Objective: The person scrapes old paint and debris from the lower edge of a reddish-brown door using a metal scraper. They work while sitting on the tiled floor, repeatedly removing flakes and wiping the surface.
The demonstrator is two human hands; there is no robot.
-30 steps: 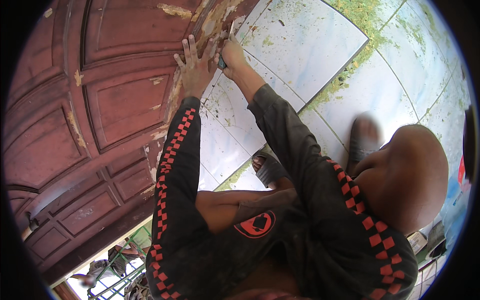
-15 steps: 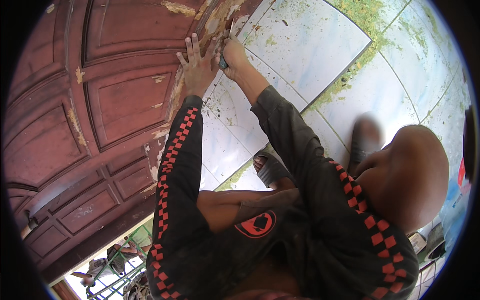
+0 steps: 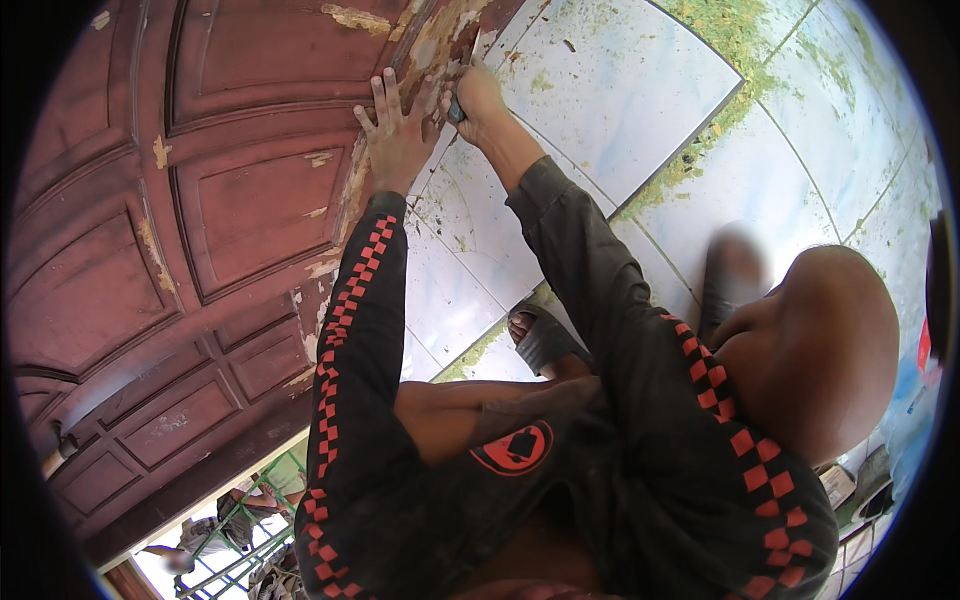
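A reddish-brown panelled wooden door (image 3: 265,225) stands at my left, its paint flaked to pale bare patches along the near edge. My left hand (image 3: 397,140) lies flat on that edge with the fingers spread. Just right of it, my right hand (image 3: 482,100) is closed around a scraper (image 3: 457,108) with a dark blue-green handle. The scraper's thin metal blade (image 3: 475,45) points away from me, beside the stripped edge of the door. Whether the blade touches the wood I cannot tell.
White floor tiles (image 3: 620,100) with scattered paint flakes lie at the right. Yellow-green debris (image 3: 690,155) runs along the tile joints. My sandalled foot (image 3: 545,340) rests below my right forearm. A door handle (image 3: 62,445) juts out at lower left. Beyond, another person (image 3: 225,530) is near a green metal frame (image 3: 240,525).
My right hand has shifted slightly to the right with the scraper, away from the door edge. My left hand keeps its place.
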